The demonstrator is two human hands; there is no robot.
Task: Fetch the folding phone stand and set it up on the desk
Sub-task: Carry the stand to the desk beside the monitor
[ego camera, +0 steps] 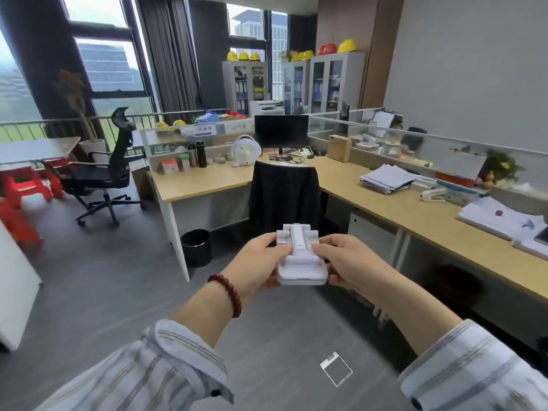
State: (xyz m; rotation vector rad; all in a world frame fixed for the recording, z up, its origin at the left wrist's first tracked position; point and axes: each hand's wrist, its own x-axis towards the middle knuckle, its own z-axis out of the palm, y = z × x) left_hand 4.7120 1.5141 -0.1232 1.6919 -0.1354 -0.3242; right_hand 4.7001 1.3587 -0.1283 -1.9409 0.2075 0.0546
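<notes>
Office with L-shaped desk [394, 200] far right. Left hand [261, 264] and right hand [345, 262] both closed around white phone stand [300, 259], held mid-air near the body; apparently part-unfolded. Step: carrying/opening. Next: open the hinge fully, set on bare desktop.

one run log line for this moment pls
stage: carrying | phone stand: folded, off desk | left hand: gripping | right hand: gripping

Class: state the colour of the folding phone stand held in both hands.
White all over; the phone stand shows best in the head view.
</notes>
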